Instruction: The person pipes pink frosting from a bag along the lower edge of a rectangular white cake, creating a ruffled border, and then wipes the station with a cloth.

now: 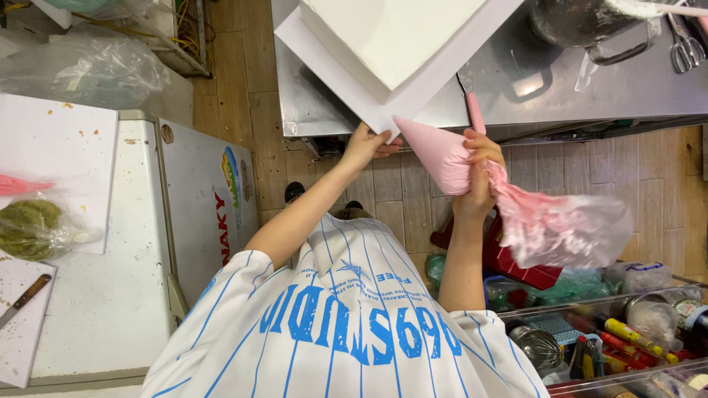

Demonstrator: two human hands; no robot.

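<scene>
Pink cream in piping bag (442, 151) (twisted shut)

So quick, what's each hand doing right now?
Left hand: closed on the corner of the white cake board.
Right hand: closed around the pink piping bag.

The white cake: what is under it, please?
Under the white cake lies a square white board, resting on the steel table. The left hand holds the board's corner. The board's middle is covered.
</scene>
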